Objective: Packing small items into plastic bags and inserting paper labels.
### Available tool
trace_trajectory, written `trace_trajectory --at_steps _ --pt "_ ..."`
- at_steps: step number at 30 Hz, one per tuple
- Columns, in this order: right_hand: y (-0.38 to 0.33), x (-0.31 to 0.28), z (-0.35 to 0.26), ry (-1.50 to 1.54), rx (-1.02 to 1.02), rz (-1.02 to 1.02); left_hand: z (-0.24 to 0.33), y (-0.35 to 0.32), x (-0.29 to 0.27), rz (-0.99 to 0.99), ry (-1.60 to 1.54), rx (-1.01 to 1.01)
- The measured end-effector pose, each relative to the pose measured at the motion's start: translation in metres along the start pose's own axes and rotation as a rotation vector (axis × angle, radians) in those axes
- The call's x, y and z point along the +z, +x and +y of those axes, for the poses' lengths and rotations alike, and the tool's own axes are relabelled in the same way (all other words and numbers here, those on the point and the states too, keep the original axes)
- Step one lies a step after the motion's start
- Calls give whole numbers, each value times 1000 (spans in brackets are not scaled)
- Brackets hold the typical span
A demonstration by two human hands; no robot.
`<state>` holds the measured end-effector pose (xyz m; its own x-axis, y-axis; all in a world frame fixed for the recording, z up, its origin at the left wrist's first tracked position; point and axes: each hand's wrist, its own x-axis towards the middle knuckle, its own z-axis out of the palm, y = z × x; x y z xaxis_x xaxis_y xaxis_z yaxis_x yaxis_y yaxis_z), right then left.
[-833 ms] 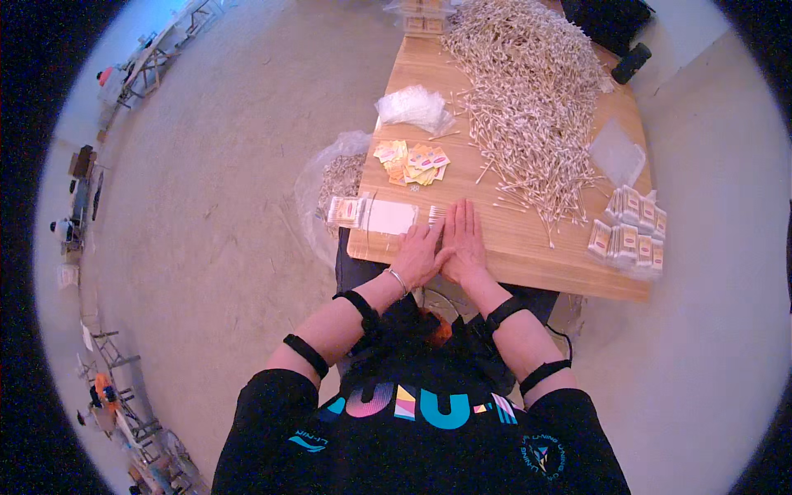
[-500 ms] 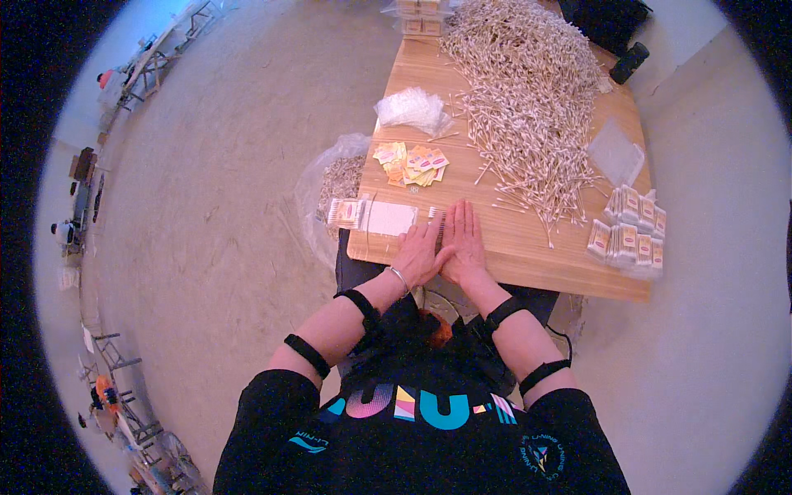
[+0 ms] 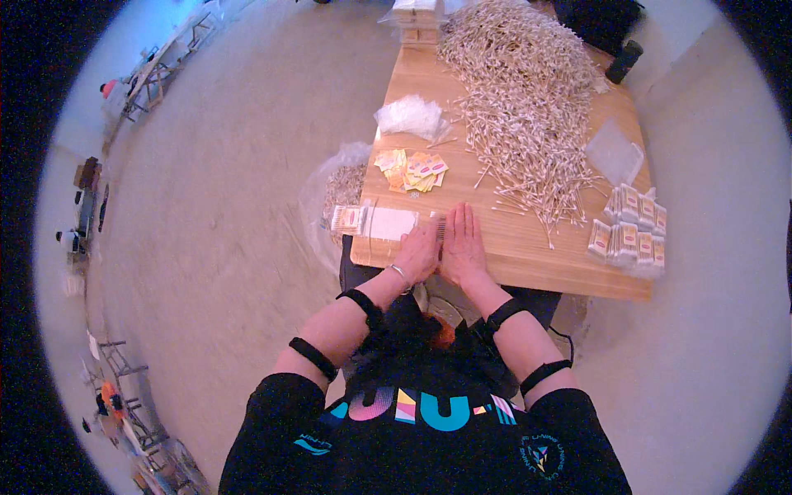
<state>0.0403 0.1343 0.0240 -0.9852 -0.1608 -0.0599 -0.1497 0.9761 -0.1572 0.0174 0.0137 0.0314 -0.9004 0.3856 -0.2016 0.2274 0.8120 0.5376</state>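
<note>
Cotton swabs (image 3: 440, 226) flanked by 2 hands near the table's (image 3: 569, 266) near edge

A small row of cotton swabs is seen just in from the near edge of the table, left of that edge's middle. It is bordered on the left by the fingers of the left hand (image 3: 420, 249) and on the right by the straight fingers of the right hand (image 3: 463, 247). The lower part of the row is hidden by the hands. The right hand is laid out flat, its fingers kept together, with nothing clamped in it. The left hand is slightly blurred and bent toward the row; whether any swabs are pinched by it cannot be told.

Just left of the left hand, a white rectangle (image 3: 391, 223) is laid, and beside it, at the left edge, a packet of swabs (image 3: 348, 219) is placed. Farther up the left edge, yellow cards (image 3: 425, 168) are scattered, and beyond them clear bags (image 3: 409, 117) are heaped. A large pile of loose swabs (image 3: 528, 107) is spread toward the far edge. Near the right corner, filled packets (image 3: 627, 241) are grouped in 2 rows, with a clear sheet (image 3: 615, 154) laid above them.
</note>
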Motion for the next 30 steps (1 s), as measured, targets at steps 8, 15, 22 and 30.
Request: trace_trajectory --at_steps 8,15,22,30 --pt "-2 9 9 106 -52 3 8 7 -10 -10 -12 -57" --pt "-8 -4 -7 111 -4 -59 -8 -1 -7 156 -125 65" --pt "13 5 -44 74 75 -43 -43 10 4 518 -950 -96" --pt "34 16 -79 42 41 -36 -73 16 -12 491 -1207 -112"
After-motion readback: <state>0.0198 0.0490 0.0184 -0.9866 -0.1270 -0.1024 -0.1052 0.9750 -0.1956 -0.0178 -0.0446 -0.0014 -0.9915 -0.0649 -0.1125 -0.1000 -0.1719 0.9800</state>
